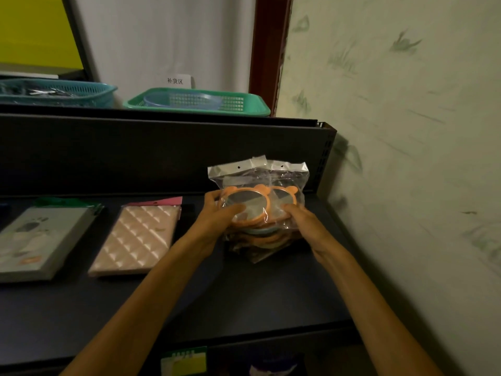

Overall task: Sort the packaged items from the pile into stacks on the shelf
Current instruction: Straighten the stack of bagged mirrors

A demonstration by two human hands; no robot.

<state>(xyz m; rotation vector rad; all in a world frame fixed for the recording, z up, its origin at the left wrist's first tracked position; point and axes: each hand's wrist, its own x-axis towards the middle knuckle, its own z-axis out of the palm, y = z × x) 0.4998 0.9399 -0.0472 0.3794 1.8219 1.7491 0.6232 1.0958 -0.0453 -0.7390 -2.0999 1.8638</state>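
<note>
Overhead, crinkly clear bags, round mirrors

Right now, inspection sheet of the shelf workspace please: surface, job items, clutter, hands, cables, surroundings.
Surface: dark shelf, with a dark back panel behind.
Job's things: stack of bagged orange-rimmed mirrors at the right end; pink quilted pack lying flat at centre-left; grey boxed item lying flat further left.
Clutter: green basket and teal basket on the ledge above; the green one holds a bluish bowl-like thing.
Hands: left hand and right hand both grip the top bagged mirrors, one on each side.
Cables: nothing seen.
Surroundings: patterned wall on the right; small label card behind the green basket; shelf-edge tag below.
</note>
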